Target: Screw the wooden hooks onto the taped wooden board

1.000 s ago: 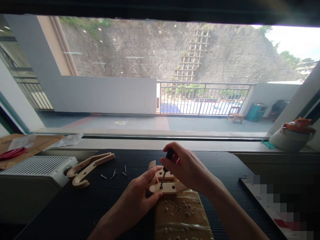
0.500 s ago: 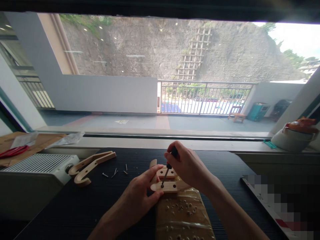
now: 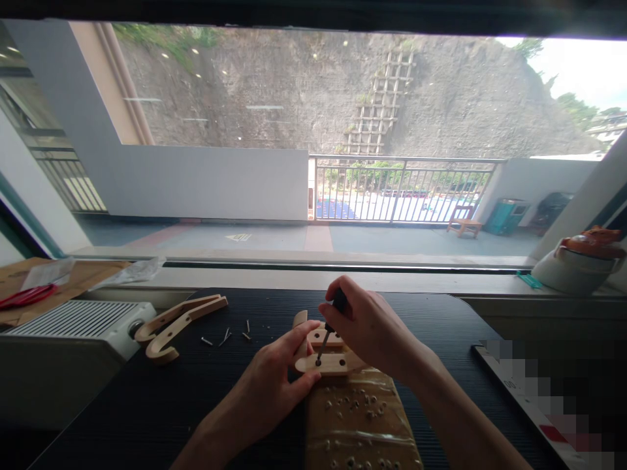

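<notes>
My right hand (image 3: 356,312) grips a screwdriver (image 3: 325,341) by its black handle, the shaft slanting down. Its tip sits in the left hole of a pale wooden hook (image 3: 331,364). Thumb and fingers of my left hand (image 3: 289,365) are closed around the left end of that hook. Just behind it lies a second wooden hook (image 3: 324,336), partly covered by my hands. Both rest on a block wrapped in brown tape (image 3: 362,424), pitted with several small holes.
Two more wooden hooks (image 3: 169,333) lie at the left of the black table (image 3: 264,431), with several screws (image 3: 225,336) beside them. A white radiator (image 3: 83,320) stands left. A long level-like bar (image 3: 519,398) lies right. A pot (image 3: 571,267) sits on the windowsill.
The screwdriver handle and my right hand have shifted very slightly left. My left hand and the wooden hooks hold their places.
</notes>
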A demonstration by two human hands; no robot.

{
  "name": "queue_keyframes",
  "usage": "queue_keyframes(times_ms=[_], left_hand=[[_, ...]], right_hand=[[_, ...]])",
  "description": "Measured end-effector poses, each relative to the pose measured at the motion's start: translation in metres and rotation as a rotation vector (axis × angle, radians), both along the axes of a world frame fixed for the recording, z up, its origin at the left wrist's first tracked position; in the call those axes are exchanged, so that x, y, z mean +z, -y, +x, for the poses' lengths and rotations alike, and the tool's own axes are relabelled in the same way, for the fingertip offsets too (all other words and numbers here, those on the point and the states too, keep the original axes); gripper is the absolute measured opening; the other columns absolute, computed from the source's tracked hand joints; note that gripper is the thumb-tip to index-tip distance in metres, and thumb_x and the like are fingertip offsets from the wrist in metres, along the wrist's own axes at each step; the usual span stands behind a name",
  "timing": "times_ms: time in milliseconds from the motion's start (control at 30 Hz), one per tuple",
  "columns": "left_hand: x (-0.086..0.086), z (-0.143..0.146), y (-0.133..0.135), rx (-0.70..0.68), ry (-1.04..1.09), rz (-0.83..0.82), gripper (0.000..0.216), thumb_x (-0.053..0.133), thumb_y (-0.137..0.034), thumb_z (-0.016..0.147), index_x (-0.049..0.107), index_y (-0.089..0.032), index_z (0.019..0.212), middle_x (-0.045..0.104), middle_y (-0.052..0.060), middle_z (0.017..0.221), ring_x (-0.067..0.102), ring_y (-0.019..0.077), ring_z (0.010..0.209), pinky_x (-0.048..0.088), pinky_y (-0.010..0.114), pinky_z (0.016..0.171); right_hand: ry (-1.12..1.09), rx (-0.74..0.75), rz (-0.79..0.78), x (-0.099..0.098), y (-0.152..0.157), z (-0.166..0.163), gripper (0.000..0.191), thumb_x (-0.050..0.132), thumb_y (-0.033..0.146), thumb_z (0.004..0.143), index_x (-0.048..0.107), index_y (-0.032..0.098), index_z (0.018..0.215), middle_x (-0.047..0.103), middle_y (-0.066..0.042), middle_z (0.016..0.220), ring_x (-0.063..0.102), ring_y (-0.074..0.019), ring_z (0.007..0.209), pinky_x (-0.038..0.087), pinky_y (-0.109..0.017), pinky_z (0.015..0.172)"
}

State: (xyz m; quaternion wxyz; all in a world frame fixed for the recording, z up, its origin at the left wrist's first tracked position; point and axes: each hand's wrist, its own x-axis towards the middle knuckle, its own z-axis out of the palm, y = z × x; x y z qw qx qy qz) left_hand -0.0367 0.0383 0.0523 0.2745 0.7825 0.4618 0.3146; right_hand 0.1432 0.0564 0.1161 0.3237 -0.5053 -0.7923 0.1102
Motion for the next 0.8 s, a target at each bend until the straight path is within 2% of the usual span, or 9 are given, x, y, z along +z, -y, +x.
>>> queue_keyframes(times_ms=[167, 533, 800], left_hand=[[0.000, 0.000, 0.000, -0.004, -0.014, 0.001, 0.057, 0.059, -0.020, 0.075, 0.043, -0.030, 0.129, 0.062, 0.000, 0.105, 0.058, 0.0164, 0.092, 0.044, 0.029, 0.090], [-0.001, 0.000, -0.001, 0.000, 0.003, 0.009, 0.058, 0.059, -0.020, 0.074, 0.043, -0.026, 0.130, 0.063, 0.003, 0.105, 0.059, 0.0185, 0.092, 0.045, 0.031, 0.089], [0.001, 0.000, 0.002, -0.018, 0.041, -0.010, 0.058, 0.059, -0.018, 0.074, 0.043, -0.029, 0.129, 0.063, 0.001, 0.101, 0.059, 0.0158, 0.086, 0.046, 0.027, 0.085]], right_hand=[[-0.005, 0.020, -0.007, 0.001, 0.003, 0.000, 0.010, 0.046, 0.031, 0.085, 0.048, 0.022, 0.086, 0.049, 0.006, 0.056, 0.038, -0.0094, 0.050, 0.022, -0.023, 0.049], [-0.011, 0.008, -0.056, 0.004, 0.007, -0.005, 0.011, 0.041, 0.030, 0.087, 0.046, 0.021, 0.088, 0.058, 0.002, 0.064, 0.047, -0.0117, 0.056, 0.026, -0.024, 0.053], [0.034, -0.058, -0.116, 0.007, 0.011, -0.012, 0.011, 0.040, 0.033, 0.087, 0.044, 0.023, 0.088, 0.055, 0.003, 0.063, 0.042, -0.0121, 0.053, 0.023, -0.024, 0.052]])
